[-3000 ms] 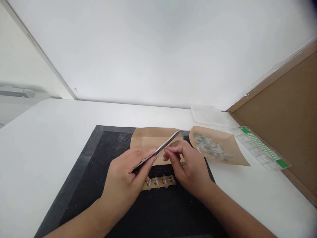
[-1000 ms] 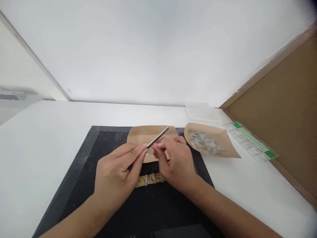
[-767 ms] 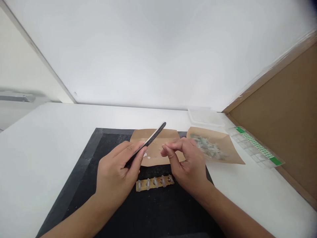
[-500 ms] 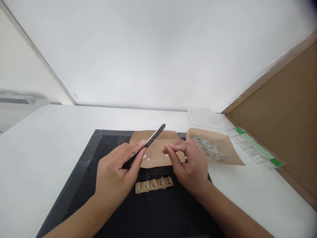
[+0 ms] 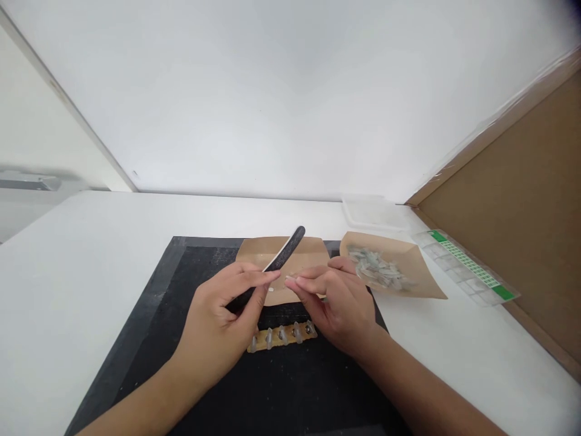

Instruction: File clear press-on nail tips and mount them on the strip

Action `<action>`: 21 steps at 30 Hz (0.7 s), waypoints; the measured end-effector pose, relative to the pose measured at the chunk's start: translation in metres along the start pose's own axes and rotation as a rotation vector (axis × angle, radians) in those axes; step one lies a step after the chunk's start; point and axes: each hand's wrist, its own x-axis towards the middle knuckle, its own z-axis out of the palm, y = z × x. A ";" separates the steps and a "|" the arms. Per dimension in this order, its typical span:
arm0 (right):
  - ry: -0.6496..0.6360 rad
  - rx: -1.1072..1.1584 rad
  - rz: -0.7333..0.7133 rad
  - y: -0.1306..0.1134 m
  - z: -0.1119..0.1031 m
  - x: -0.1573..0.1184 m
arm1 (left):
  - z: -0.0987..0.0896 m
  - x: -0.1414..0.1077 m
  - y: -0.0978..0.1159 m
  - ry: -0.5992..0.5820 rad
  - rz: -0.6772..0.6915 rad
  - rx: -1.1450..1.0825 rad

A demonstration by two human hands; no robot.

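Observation:
My left hand (image 5: 231, 309) is closed round a curved black nail file (image 5: 290, 249) with a pale edge, its far end slanting up to the right. Facing it, my right hand (image 5: 333, 297) pinches a small pale piece (image 5: 289, 277) that looks like a false nail tip, a little right of the file. Below both hands lies a yellowish strip (image 5: 275, 338) carrying several clear nail tips in a row. Behind them a brown paper sheet (image 5: 258, 249) holds a few small white bits, partly hidden by my hands.
A black mat (image 5: 290, 387) lies under the work on the white table (image 5: 91, 260). To the right, another brown paper (image 5: 424, 278) bears a heap of clear nail tips (image 5: 381, 269). Beyond are a clear tray (image 5: 374, 212) and a green-labelled clear case (image 5: 472, 266) near the cardboard wall.
My right hand has moved left, nearer the file, and the small pale piece now shows at its fingertips. The file has turned to show more of its black face.

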 end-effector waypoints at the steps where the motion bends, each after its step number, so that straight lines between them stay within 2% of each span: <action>1: -0.007 0.014 -0.007 -0.001 0.001 0.000 | 0.000 0.000 0.001 -0.013 -0.003 -0.022; 6: 0.027 0.047 -0.029 -0.001 0.006 0.001 | -0.001 -0.002 0.003 -0.047 -0.023 -0.075; 11: 0.092 0.024 0.022 0.000 0.005 0.003 | -0.002 -0.004 0.004 -0.056 -0.044 -0.111; 21: 0.074 -0.014 -0.019 -0.004 0.003 0.002 | -0.001 -0.003 0.010 -0.080 -0.043 -0.223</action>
